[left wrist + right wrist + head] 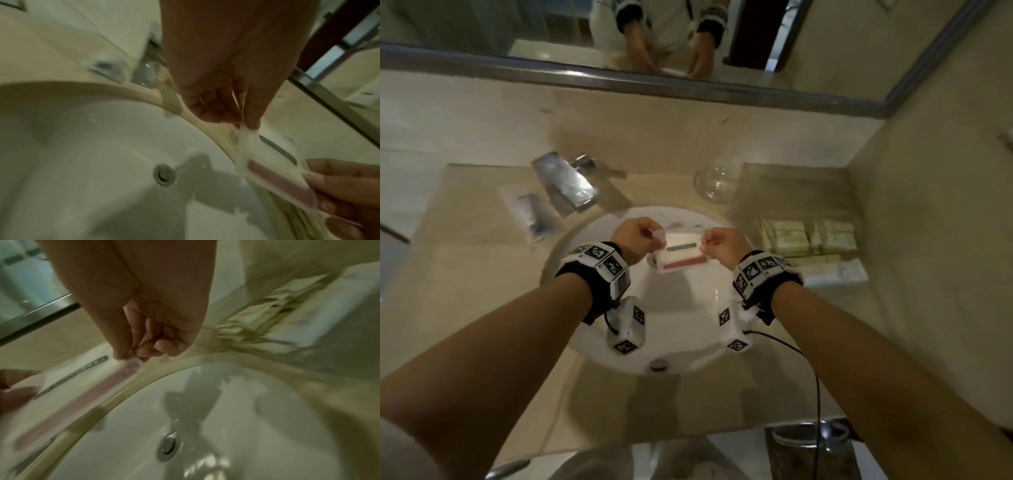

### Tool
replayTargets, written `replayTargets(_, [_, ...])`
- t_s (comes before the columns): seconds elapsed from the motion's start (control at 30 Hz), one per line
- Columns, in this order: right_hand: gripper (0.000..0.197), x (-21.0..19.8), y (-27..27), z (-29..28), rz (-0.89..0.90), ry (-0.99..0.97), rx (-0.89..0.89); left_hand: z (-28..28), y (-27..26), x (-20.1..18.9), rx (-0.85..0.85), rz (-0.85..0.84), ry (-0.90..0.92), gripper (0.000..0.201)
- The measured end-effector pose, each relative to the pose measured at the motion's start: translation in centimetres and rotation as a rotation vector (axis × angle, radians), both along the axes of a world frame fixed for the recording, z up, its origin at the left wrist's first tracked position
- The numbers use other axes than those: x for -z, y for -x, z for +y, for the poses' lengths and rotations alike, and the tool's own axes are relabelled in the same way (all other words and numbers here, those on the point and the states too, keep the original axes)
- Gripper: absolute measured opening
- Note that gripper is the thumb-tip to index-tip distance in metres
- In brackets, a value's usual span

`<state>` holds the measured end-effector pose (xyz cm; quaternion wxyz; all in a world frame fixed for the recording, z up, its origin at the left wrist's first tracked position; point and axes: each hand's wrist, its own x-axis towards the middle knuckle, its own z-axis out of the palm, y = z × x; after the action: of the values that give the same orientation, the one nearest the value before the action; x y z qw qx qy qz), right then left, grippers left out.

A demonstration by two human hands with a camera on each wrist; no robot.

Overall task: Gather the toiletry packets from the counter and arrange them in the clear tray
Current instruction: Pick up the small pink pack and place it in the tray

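A white toiletry packet [680,255] with a pink strip and a dark label hangs over the sink, held by both ends. My left hand [635,240] pinches its left end [245,129]. At the other end my right hand [722,246] pinches it between thumb and fingers [127,357]. The clear tray [794,178] stands on the counter at the right, with several pale packets [808,238] stacked in it. Two more packets, one silvery [565,183] and one clear [530,214], lie on the counter at the left.
The white round sink [674,325] with its drain [167,445] lies below my hands. A clear glass bowl [715,185] stands behind the sink next to the tray. A chrome tap [585,162] is at the back left. The mirror edge [619,78] runs along the wall.
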<state>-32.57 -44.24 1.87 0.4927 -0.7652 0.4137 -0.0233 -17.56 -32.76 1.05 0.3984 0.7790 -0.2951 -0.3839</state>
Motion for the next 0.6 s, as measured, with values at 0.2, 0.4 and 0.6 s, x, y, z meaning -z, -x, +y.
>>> replayTargets(0.2, [0.014,0.4,10.6,-5.3,0.045,-0.05,0.276,-7.8,8.4,0.7,0.169,0.029,0.041,0.016])
replayTargets(0.4, [0.032,1.6,16.5,-10.0,0.109,-0.028,0.461,-12.7,13.3,1.6,0.204,0.059,0.034,0.02])
replayTargets(0.6, [0.028,2.7,16.8,-12.9,0.112,-0.02,0.506,-14.6,13.7,3.0,0.18,0.078,-0.037,0.018])
